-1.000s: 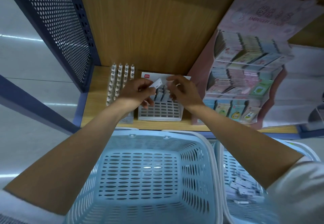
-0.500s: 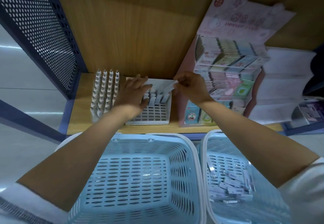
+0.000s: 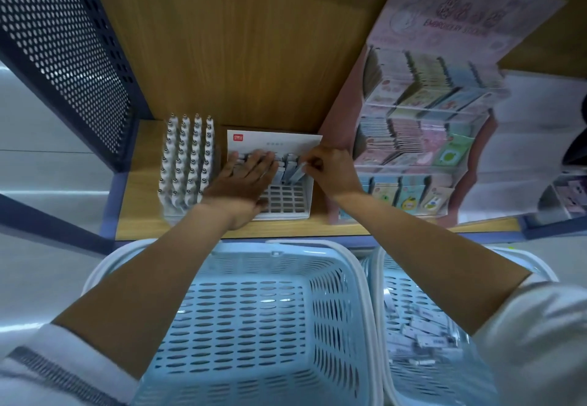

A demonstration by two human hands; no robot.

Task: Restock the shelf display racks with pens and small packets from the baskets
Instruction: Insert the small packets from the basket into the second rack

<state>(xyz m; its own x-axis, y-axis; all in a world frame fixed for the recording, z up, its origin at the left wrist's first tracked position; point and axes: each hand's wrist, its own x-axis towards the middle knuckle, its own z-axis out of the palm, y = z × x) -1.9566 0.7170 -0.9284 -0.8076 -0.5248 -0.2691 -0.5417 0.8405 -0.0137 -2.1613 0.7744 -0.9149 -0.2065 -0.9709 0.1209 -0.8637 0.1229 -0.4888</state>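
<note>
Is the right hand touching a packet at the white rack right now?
Touching. The head view shows the right hand pinching a packet at the right side of the white rack.

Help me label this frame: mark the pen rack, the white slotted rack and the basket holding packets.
pen rack (image 3: 189, 164): head view, middle pen tops.
white slotted rack (image 3: 286, 197): head view, bare front grid.
basket holding packets (image 3: 405, 291): head view, left inner wall.

Single head-worn wide-angle view, aimed forward and down; wooden shelf (image 3: 143, 211) faced closely, light-blue slotted plastic baskets (image 3: 247, 310) seen directly below.
</note>
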